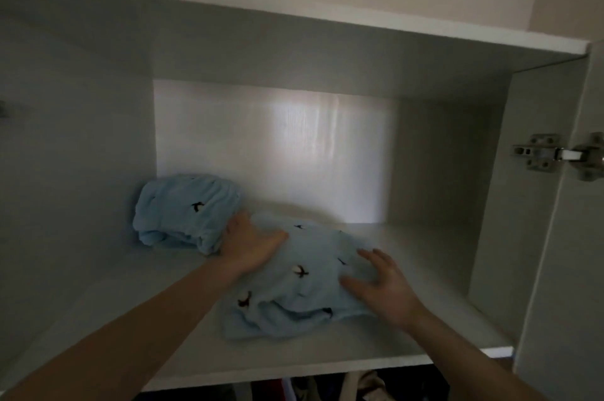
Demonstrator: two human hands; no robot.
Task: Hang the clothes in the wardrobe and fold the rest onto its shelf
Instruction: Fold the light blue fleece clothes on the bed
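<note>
Nearest the camera, below the front edge of the shelf [327,364], a strip of dark and red hanging clothes [310,387] shows in the lower compartment, too dim to tell apart. Two bare forearms reach up over that edge into the white wardrobe. The right hand [382,286] lies flat with fingers spread wide on the near right part of a light blue folded garment [304,283] printed with small dark bird shapes; it presses down and grips nothing. That garment lies on the shelf board just right of the middle, its near hem loosely rumpled. The left hand [248,243] rests a little farther in, palm down and fingers relaxed, on the garment's far left corner, its outer edge touching a second light blue folded bundle [186,211] of the same print. This bundle sits farther back and to the left, near the rear corner. Behind both, the pale back panel [277,145] catches a patch of light, and on the right side wall a metal door hinge [555,152] is fixed
</note>
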